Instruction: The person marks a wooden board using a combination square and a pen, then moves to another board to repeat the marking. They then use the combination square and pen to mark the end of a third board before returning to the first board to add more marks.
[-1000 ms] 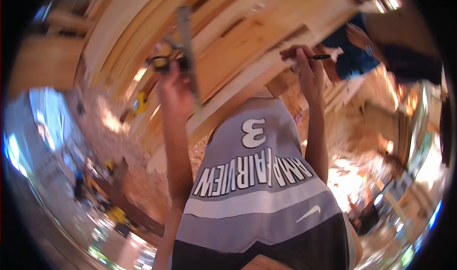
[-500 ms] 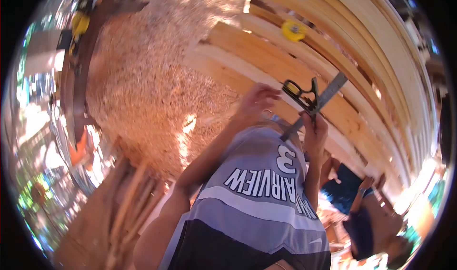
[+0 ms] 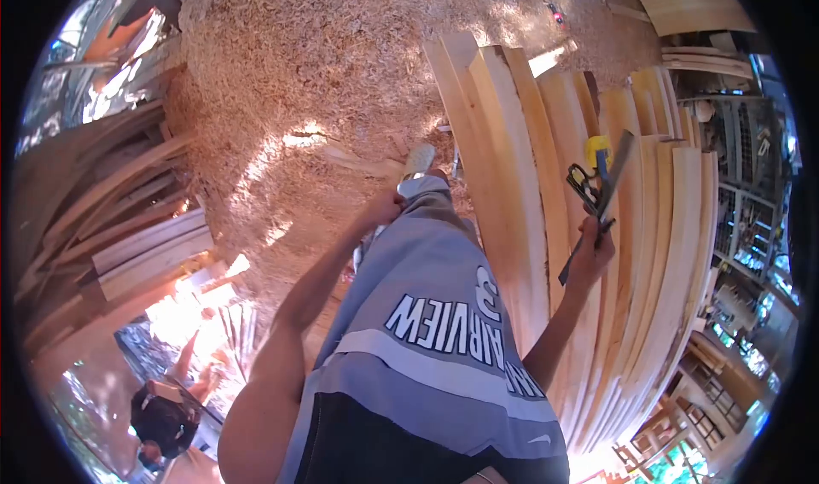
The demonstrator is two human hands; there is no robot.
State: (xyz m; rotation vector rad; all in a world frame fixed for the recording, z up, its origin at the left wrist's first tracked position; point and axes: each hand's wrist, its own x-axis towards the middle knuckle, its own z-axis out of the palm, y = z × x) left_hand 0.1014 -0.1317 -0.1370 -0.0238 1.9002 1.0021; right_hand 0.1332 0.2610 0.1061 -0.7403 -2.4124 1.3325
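Observation:
My right hand (image 3: 592,252) is closed around a combination square (image 3: 611,192), its steel blade slanting up to the right and its dark head facing left. It is held over the stacked boards. Just behind the square, a yellow tape measure (image 3: 598,148) shows on the boards. My left hand (image 3: 386,207) is down at my side, fingers curled in against the edge of my grey clothing (image 3: 426,195). What those fingers hold, if anything, is hidden. Below it, one shoe (image 3: 419,159) shows on the ground.
Long sawn boards (image 3: 514,168) lie side by side along my right. Wood shavings (image 3: 281,66) cover the ground ahead. More timber (image 3: 153,249) is piled at the left. Another person (image 3: 166,420) is at the lower left, and metal racks (image 3: 746,189) stand at the far right.
My view has turned, bringing the boards round to my right. My right hand has carried the combination square outward over them. My left hand has drawn away from the square to my side.

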